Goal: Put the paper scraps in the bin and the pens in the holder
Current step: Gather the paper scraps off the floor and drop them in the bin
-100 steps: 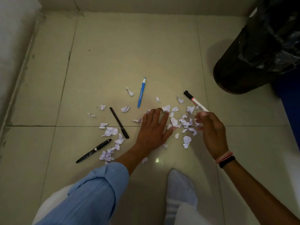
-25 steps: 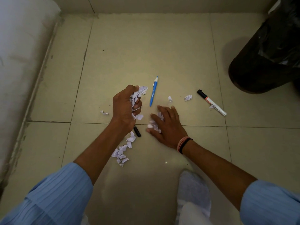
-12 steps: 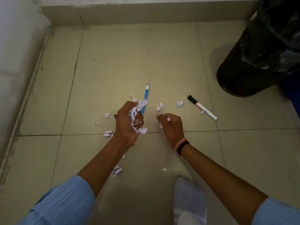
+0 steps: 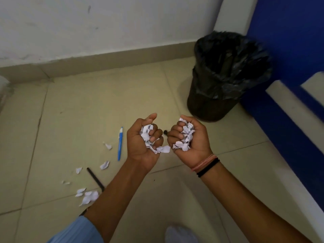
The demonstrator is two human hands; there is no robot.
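Observation:
My left hand point(image 4: 140, 144) is turned palm up and grips a bunch of white paper scraps point(image 4: 149, 135). My right hand point(image 4: 194, 139) also faces up, its fingers curled round another bunch of scraps point(image 4: 185, 137). Both hands hover above the floor, short of the black-lined bin point(image 4: 226, 72) at the upper right. On the tiles lie a blue pen point(image 4: 120, 143), a thin black pen point(image 4: 95, 179) and several loose scraps point(image 4: 88, 196). A marker's black tip point(image 4: 165, 132) shows between my hands. No pen holder is in view.
A white wall with a beige skirting point(image 4: 105, 57) runs behind. A blue wall with white ledges point(image 4: 294, 109) stands to the right of the bin. My socked foot point(image 4: 180, 234) is at the bottom edge.
Both hands have lifted off the floor with the scraps and turned palm up. The view has swung up and right, so the bin's open top now shows.

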